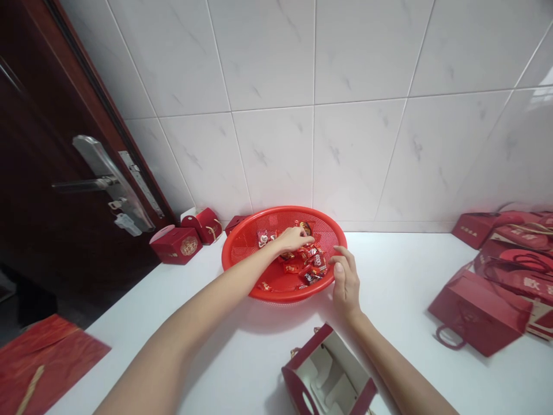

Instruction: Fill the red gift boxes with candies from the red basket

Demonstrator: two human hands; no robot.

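Note:
A red plastic basket [242, 279] with mesh sides stands against the tiled wall, holding several wrapped candies [291, 268]. My left hand [294, 237] reaches inside it, fingers closed and pointing down among the candies; what they grip, if anything, is hidden. Beside the basket's right rim is my right hand [347, 279], its fingers apart and bent, with nothing in them. In front of the basket lies an open dark red box [298, 383], its pale inside facing up, close to my right forearm.
Small red boxes [176, 245] stand at the back left by a door with a handle [108, 183]. A red bag [47, 363] lies at the left edge. Several red boxes [484, 311] are piled on the right of the white table [389, 288].

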